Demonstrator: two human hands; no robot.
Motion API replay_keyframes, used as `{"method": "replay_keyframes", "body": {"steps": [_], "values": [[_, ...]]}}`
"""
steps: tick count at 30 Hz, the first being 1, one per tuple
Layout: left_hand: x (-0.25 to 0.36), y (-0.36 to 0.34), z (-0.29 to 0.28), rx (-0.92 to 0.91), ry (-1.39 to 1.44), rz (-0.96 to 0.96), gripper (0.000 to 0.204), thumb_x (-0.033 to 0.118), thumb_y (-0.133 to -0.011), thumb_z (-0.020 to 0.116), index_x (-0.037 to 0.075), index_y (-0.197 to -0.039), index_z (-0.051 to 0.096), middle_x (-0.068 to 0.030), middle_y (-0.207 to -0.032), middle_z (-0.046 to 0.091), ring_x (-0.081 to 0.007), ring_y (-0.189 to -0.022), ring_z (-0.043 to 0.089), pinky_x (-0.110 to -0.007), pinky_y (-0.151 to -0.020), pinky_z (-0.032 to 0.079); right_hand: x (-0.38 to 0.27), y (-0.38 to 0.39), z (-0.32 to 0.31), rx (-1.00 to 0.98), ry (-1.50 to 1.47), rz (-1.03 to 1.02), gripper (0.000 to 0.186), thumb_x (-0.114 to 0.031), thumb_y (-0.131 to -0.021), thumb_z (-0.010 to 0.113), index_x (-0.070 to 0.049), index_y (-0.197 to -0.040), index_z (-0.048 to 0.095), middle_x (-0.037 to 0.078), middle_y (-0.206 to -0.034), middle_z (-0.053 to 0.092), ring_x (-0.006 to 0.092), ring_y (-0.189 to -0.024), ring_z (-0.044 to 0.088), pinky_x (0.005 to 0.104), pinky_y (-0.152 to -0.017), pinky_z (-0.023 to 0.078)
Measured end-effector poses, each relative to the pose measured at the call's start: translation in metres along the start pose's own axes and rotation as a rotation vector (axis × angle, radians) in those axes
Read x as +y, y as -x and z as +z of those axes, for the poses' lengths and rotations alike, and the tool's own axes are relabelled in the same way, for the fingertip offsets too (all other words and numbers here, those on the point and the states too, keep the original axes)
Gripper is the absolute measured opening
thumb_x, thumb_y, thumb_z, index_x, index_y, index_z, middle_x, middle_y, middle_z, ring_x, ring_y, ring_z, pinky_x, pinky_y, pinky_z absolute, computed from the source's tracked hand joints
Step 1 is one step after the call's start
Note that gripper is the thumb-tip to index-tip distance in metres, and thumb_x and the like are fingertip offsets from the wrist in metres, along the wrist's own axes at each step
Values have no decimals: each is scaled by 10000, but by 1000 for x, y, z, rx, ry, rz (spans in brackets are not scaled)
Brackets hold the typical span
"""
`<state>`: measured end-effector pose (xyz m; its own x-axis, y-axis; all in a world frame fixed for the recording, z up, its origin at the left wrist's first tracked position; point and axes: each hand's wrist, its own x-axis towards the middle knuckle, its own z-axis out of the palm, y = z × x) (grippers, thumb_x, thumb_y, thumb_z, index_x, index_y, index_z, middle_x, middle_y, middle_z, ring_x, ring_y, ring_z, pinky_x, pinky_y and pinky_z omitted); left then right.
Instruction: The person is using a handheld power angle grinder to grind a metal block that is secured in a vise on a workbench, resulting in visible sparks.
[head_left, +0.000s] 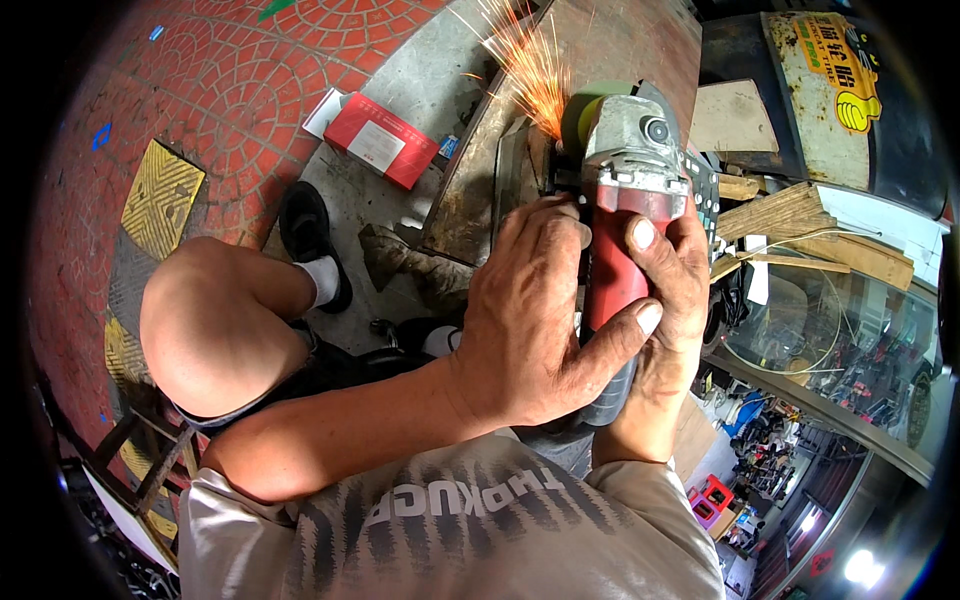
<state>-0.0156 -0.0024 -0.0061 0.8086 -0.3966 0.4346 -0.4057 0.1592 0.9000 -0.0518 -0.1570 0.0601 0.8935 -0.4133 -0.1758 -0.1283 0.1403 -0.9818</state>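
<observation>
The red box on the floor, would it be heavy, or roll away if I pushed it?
The red box probably wouldn't roll, because it has flat sides and straight edges. It might dent easily, since it looks like thin cardboard with a white flap at one end. It may be light, but its inside is hidden.

Clasping a red-bodied, silver-headed angle grinder between left grip and right grip! Spraying bright orange sparks up and leftward from a yellow-green round disc! Working right of a red-and-white rectangular cardboard box on grey concrete floor!
</observation>
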Motion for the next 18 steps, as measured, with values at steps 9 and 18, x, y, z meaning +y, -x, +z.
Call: {"method": "replay_keyframes", "body": {"steps": [9, 18], "values": [[1, 2, 2, -18, -6, 5, 673, 414, -1017, 834, -115, -1329, 559, -348, -1289, 610, -539, -1158, 621, -617, -1008, 537, 4, 2, -10, 6, 8, -9, 1003, -175, -937, 955, 21, -1771, 431, 189, -1501, 737, 280, -1353, 733, 422, -1197, 564], [1, 2, 2, -16, -4, -1, 661, 414, -1018, 837, -111, -1315, 565, -347, -1284, 612, -540, -1157, 622, -620, -1004, 539, 4, 0, -9, -15, 30, -19, 997, -181, -947, 951, 18, -1773, 430, 182, -1495, 741, 277, -1351, 733, 423, -1199, 562]]}}
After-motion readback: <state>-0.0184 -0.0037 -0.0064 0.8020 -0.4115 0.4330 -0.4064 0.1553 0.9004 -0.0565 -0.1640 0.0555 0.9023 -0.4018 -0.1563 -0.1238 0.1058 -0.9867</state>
